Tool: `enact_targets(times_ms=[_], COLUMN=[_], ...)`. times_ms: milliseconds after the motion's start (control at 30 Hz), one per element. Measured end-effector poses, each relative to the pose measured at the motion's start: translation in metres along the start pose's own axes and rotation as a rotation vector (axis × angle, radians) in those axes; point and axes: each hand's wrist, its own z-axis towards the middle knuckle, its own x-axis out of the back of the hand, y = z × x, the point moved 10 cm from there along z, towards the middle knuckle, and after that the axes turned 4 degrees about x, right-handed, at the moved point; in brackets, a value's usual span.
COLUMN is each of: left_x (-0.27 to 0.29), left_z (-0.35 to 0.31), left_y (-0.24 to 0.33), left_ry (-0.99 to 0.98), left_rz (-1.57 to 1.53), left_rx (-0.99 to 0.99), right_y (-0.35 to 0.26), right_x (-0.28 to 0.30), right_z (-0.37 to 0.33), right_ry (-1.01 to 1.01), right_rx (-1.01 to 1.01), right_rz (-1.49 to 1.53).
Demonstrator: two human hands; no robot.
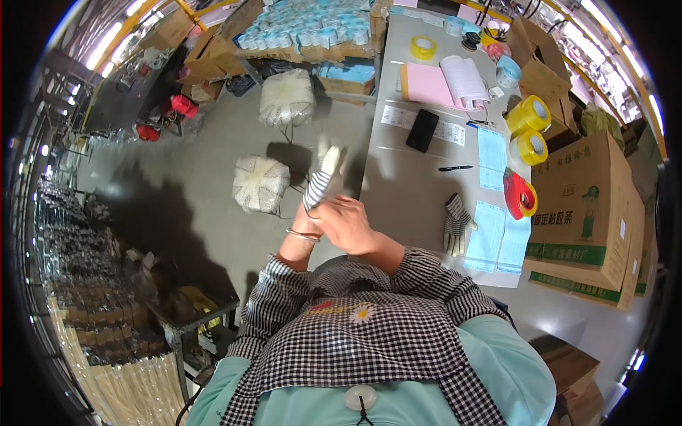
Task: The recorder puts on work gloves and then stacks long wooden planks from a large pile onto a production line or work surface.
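A white knitted work glove with a black-striped cuff [321, 187] covers my left hand [329, 165], which is raised in front of my body. The gloved fingers point away from me, stretched out and slightly blurred. My bare right hand [348, 224] crosses over the left wrist, its fingers closed on the glove's cuff. A bangle [303, 235] circles my left wrist. The matching striped glove [457, 224] lies on the table to the right, apart from both hands.
The grey table [405, 206] carries a black phone [423, 130], a pen [455, 169], papers, yellow tape rolls [528, 115] and a red tape dispenser [520, 194]. Large cartons [582, 213] stand at right. Two wrapped stools [260, 183] stand ahead; stacked strips [121, 348] are at left.
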Motion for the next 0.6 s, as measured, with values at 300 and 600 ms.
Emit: enact_targets(times_ms=[300, 600], left_x=[-0.034, -0.067], left_z=[0.026, 0.057], left_y=[0.035, -0.010], left_ry=[0.048, -0.259], left_rz=[0.246, -0.067], left_rx=[-0.192, 0.020], right_y=[0.005, 0.020], right_x=[0.049, 0.063], right_z=[0.013, 0.004], right_ry=[0.187, 0.246], right_rx=[-0.002, -0.072], right_rz=[0.141, 0.159])
